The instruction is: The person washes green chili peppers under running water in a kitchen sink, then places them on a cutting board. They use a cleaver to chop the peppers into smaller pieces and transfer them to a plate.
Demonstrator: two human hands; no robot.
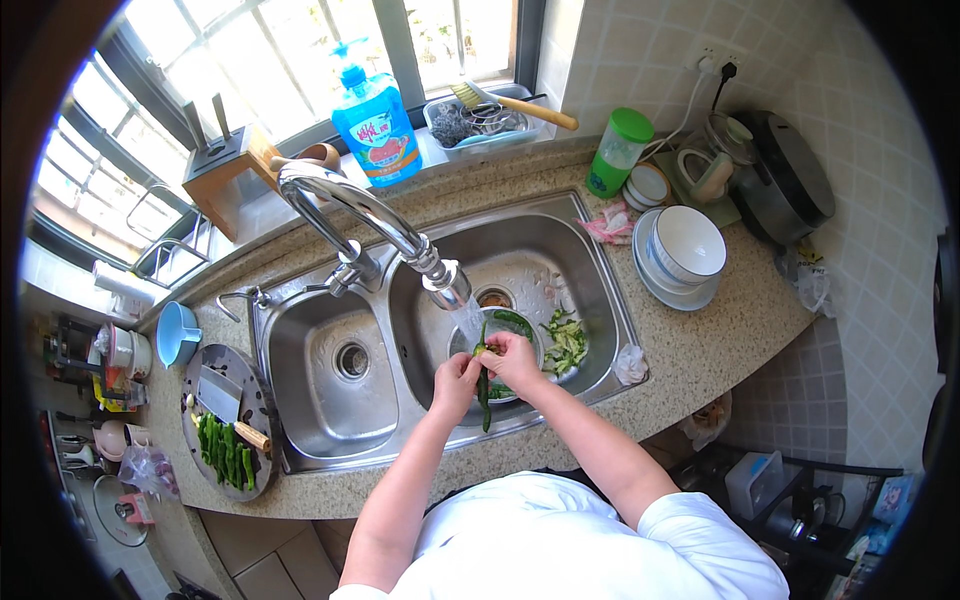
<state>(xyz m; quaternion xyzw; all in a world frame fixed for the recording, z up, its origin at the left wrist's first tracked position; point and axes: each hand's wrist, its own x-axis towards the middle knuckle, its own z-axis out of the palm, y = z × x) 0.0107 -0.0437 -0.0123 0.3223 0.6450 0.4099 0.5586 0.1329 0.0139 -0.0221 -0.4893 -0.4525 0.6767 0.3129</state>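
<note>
Over the larger sink basin (592, 255), my left hand (454, 386) and my right hand (517, 364) both grip a long green chili pepper (484, 405). The fingertips meet near its upper part, where a paler yellowish bit shows. Water runs from the chrome faucet (448, 283) just above the hands. Beneath them a round bowl (537, 352) holds more green peppers (513, 321), partly hidden by the hands. Right of the bowl, pale green pepper scraps (567, 343) lie on the basin floor.
At left, a round cutting board (259, 472) carries a cleaver (219, 391) and several green peppers (217, 450). A blue dipper (178, 334) sits behind it. Stacked bowls (686, 244) stand right of the sink, near a rice cooker (787, 176). A detergent bottle (377, 127) is on the sill.
</note>
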